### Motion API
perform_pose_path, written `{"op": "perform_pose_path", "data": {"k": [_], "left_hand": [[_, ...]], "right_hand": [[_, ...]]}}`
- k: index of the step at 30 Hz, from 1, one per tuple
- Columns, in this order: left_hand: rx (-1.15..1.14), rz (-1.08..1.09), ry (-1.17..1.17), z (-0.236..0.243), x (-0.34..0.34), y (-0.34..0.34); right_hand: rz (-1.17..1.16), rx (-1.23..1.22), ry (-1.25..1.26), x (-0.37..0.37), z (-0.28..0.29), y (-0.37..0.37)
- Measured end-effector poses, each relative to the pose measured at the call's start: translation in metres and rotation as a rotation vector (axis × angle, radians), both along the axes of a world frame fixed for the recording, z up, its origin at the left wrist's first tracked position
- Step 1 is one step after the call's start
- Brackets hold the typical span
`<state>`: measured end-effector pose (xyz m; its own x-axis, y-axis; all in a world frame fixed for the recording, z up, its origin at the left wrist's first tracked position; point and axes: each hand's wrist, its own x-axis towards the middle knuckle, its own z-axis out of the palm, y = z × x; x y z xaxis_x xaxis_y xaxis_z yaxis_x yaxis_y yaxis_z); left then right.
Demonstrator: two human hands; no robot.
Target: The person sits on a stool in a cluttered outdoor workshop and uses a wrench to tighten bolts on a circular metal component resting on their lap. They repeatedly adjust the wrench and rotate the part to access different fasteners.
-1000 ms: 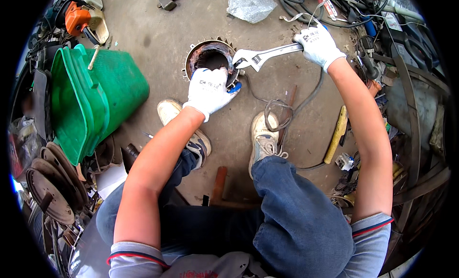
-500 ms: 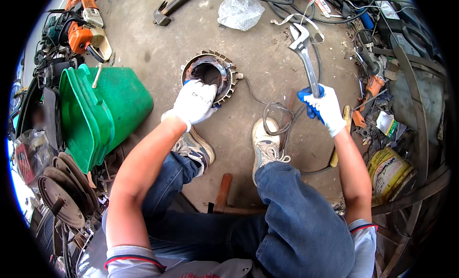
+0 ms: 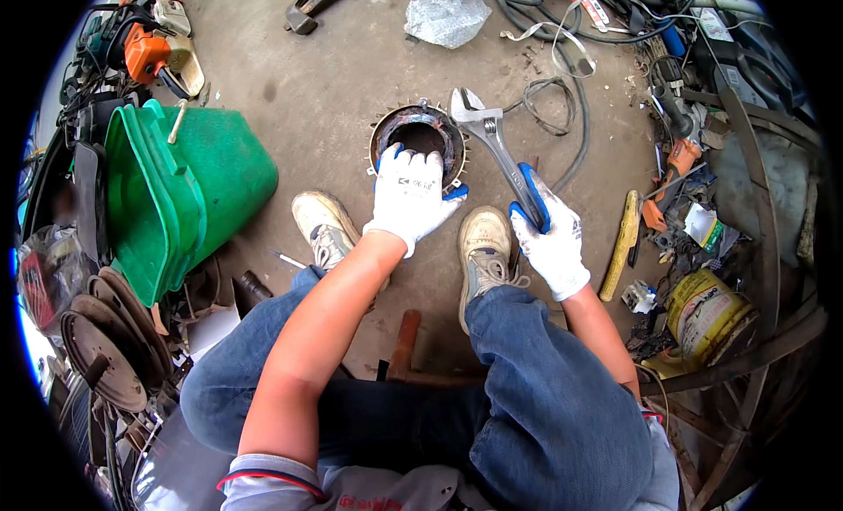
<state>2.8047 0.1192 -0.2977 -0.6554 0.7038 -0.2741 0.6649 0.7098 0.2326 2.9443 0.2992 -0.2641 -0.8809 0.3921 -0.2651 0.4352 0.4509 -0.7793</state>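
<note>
A round motor stator (image 3: 386, 132) with a finned metal rim, ragged windings and a dark hollow centre stands on the floor before my feet. My left hand (image 3: 410, 195), in a white glove with blue-coated fingertips, grips its near edge. The fingers hook over into the opening while the thumb points out to the right. In my right hand (image 3: 551, 239), gloved alike, is a large steel adjustable wrench (image 3: 502, 155), held by the handle. Its jaws point up and left, close to the stator's right rim; whether they touch it, I cannot tell.
To the left lie a green bin (image 3: 219, 160) on its side and orange power tools (image 3: 145, 54). A hammer (image 3: 301, 19), bubble wrap (image 3: 448, 15) and cables (image 3: 575, 116) lie farther off. On the right are a yellow handle (image 3: 623, 246), a yellow bucket (image 3: 711, 318) and scrap.
The stator has turned and shifted right, with its cable now farther back. My right hand has brought the wrench left to the stator's side. My left hand still holds the rim.
</note>
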Motion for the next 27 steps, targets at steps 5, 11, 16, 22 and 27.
{"op": "perform_pose_path", "data": {"k": [5, 11, 16, 22, 27], "left_hand": [[0.031, 0.010, 0.002, -0.010, 0.002, -0.003], [0.033, 0.000, -0.004, -0.016, 0.005, -0.005], [-0.002, 0.002, -0.063, -0.020, 0.003, -0.004], [-0.105, 0.164, -0.076, 0.001, 0.016, 0.028], [-0.043, 0.245, -0.101, -0.009, 0.017, 0.025]], "right_hand": [[0.046, 0.177, -0.082, -0.006, -0.008, -0.022], [0.082, 0.306, -0.074, -0.012, -0.018, -0.038], [0.090, 0.334, -0.109, -0.021, -0.016, -0.047], [0.116, 0.484, -0.177, -0.021, -0.031, -0.023], [0.191, 0.525, -0.145, -0.023, -0.028, -0.018]]}}
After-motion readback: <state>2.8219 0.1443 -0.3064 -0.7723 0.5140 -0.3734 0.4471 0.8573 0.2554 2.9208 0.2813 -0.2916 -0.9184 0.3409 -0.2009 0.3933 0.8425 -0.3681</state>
